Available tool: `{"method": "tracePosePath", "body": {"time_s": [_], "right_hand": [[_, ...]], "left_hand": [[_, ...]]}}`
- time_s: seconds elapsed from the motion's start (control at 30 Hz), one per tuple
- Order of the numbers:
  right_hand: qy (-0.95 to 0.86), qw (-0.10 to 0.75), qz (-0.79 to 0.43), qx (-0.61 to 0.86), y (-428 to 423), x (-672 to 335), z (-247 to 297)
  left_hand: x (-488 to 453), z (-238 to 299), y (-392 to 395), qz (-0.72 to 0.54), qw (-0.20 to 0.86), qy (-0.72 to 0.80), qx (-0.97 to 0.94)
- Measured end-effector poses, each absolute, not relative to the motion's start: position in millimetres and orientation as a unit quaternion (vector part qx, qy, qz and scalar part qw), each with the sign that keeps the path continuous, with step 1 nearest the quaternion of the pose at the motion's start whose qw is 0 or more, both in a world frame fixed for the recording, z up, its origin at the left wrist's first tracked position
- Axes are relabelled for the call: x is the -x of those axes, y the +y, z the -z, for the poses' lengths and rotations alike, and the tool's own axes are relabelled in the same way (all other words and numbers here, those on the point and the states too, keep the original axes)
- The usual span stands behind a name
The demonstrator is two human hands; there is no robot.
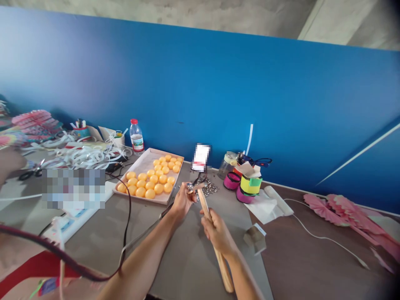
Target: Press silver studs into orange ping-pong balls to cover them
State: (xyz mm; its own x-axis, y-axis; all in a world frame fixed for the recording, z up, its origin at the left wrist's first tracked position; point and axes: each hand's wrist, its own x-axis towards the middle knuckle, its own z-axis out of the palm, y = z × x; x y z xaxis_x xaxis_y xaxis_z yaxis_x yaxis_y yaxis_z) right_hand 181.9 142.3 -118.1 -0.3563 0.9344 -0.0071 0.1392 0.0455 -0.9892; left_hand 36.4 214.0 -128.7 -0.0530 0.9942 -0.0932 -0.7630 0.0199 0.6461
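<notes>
while our right hand [215,229] fisted hammer [223,268] mid-handle, our left hand [182,204] pinched small shiny piece [190,187] just beside hammer's head; glancing blow could have caught fingertips [193,197] so close. tabletop [234,227] gave us room rightward, tray [143,161] edge crowded left, loose metal bits [211,187] lay beyond, blue partition [218,83] closed far side.

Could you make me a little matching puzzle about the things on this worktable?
1. Hammer
2. Plastic bottle
3. Orange balls
4. Small shiny pieces

A. Grouped in a shallow tray
B. Strewn loose on the table
C. Gripped in the person's right hand
D. Upright, with a red cap

Pairs: 1-C, 2-D, 3-A, 4-B.
</notes>
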Motion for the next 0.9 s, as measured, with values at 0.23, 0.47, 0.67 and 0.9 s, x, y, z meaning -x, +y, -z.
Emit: {"method": "tracePosePath", "body": {"time_s": [0.23,0.47,0.67,0.9], "right_hand": [[-0.611,0.374,-0.545,0.435,141.3,-181.3,116.7],[-0.603,0.393,-0.541,0.436,142.8,-180.4,116.2],[-0.598,0.407,-0.549,0.419,142.4,-180.3,116.8],[-0.591,0.404,-0.561,0.416,141.4,-179.7,112.6]], "left_hand": [[-35.3,130.3,214.1,-0.666,0.658,0.27,-0.226],[-35.6,130.7,213.8,-0.673,0.65,0.274,-0.223],[-34.7,131.6,214.4,-0.669,0.65,0.277,-0.229],[-34.2,131.6,213.5,-0.664,0.658,0.267,-0.235]]}}
